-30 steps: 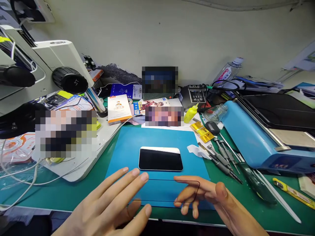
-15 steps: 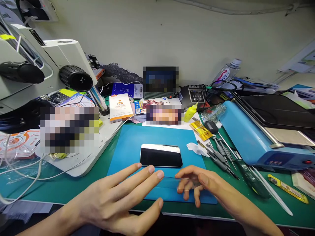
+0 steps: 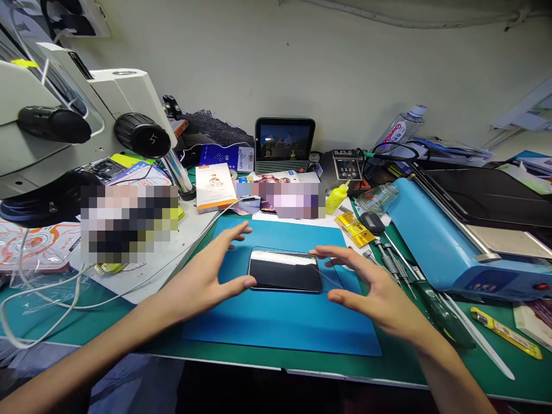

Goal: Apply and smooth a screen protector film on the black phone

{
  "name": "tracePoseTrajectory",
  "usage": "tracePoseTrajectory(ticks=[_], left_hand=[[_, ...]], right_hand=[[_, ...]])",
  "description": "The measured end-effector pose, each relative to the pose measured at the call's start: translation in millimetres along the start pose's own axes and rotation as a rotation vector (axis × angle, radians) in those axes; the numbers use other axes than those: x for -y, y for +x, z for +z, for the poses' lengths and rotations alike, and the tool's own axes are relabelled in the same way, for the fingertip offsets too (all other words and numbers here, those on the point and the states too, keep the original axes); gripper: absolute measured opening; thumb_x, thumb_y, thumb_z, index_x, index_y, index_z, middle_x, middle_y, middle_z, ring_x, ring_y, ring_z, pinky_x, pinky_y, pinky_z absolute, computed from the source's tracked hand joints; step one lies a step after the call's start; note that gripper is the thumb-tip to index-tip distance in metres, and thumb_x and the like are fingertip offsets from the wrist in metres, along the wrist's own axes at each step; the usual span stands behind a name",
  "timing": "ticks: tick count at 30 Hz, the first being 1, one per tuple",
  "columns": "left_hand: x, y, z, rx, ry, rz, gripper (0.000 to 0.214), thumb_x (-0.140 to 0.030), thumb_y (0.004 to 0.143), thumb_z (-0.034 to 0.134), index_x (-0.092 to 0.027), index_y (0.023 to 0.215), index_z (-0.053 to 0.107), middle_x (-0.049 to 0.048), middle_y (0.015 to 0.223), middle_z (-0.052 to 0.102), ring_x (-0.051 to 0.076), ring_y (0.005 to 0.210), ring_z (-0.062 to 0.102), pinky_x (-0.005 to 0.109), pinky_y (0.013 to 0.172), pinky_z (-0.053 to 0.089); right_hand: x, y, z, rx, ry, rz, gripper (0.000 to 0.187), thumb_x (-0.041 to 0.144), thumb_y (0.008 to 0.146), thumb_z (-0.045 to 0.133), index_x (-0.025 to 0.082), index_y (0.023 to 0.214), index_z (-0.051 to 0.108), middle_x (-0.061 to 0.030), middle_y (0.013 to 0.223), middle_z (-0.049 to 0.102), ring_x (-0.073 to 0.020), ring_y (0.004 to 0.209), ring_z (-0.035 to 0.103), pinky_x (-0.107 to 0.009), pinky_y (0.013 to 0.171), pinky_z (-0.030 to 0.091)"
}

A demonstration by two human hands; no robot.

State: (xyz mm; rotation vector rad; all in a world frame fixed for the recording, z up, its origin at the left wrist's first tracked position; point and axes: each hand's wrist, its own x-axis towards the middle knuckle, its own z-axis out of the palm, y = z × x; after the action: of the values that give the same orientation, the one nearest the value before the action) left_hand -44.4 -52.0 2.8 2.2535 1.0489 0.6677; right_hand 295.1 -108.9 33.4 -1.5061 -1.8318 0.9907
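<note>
A smartphone [image 3: 282, 275] with a dark, glossy face lies flat on the blue mat [image 3: 276, 328]. Over it, shifted slightly to the right, is a clear screen protector [image 3: 331, 277] with a thin dark edge. My right hand [image 3: 366, 284] grips the protector's right side between thumb and fingers. At the phone's left end is my left hand [image 3: 211, 276], its thumb apart from the fingers and the thumb tip close to the phone's corner. Whether that thumb touches the protector I cannot tell.
A microscope [image 3: 142, 135] stands on a white base at left. Behind the mat are a small display [image 3: 284, 141], a white box [image 3: 215, 187] and a yellow bottle [image 3: 337, 197]. Screwdrivers [image 3: 390, 261], a blue machine [image 3: 435, 236] and a yellow cutter [image 3: 505, 332] lie at right.
Both hands have moved forward from the mat's front edge to either end of the phone. The screen protector has moved with my right hand from before the phone to over it.
</note>
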Motion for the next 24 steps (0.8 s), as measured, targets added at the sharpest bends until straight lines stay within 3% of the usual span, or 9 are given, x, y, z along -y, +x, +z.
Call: tracePoseTrajectory(ticks=[4, 10, 14, 24], left_hand=[[6, 7, 5.9, 0.146, 0.113, 0.025, 0.095, -0.057, 0.094, 0.069, -0.024, 0.166, 0.018, 0.0159, 0.161, 0.046, 0.034, 0.147, 0.046, 0.055, 0.12, 0.04], [10, 24, 8.0, 0.22, 0.186, 0.063, 0.081, -0.061, 0.091, 0.07, -0.022, 0.156, 0.04, 0.015, 0.15, 0.055, 0.036, 0.136, 0.051, 0.055, 0.114, 0.039], [10, 29, 9.0, 0.23, 0.222, 0.074, 0.078, -0.067, 0.087, 0.071, -0.022, 0.148, 0.05, 0.0136, 0.143, 0.059, 0.035, 0.126, 0.055, 0.052, 0.106, 0.042], [15, 18, 12.8, 0.194, 0.245, 0.091, 0.082, -0.075, 0.084, 0.07, -0.023, 0.146, 0.051, 0.013, 0.142, 0.059, 0.035, 0.124, 0.055, 0.05, 0.104, 0.042]], right_hand=[[-7, 13, 3, -0.002, -0.119, -0.07, 0.065, 0.058, 0.087, 0.078, 0.033, 0.145, 0.061, -0.0079, 0.146, 0.065, -0.0325, 0.137, 0.059, -0.052, 0.117, 0.047], [-24, 23, 2, 0.062, -0.174, -0.096, 0.068, 0.06, 0.086, 0.079, 0.03, 0.144, 0.062, -0.0107, 0.148, 0.063, -0.0338, 0.138, 0.058, -0.053, 0.117, 0.046], [-32, 23, 5, 0.072, -0.156, -0.108, 0.068, 0.058, 0.086, 0.079, 0.029, 0.144, 0.061, -0.0113, 0.147, 0.063, -0.0338, 0.137, 0.059, -0.055, 0.119, 0.044], [-40, 23, 9, 0.084, -0.166, -0.072, 0.071, 0.059, 0.085, 0.08, 0.031, 0.146, 0.059, -0.0107, 0.149, 0.062, -0.0354, 0.14, 0.057, -0.057, 0.121, 0.042]])
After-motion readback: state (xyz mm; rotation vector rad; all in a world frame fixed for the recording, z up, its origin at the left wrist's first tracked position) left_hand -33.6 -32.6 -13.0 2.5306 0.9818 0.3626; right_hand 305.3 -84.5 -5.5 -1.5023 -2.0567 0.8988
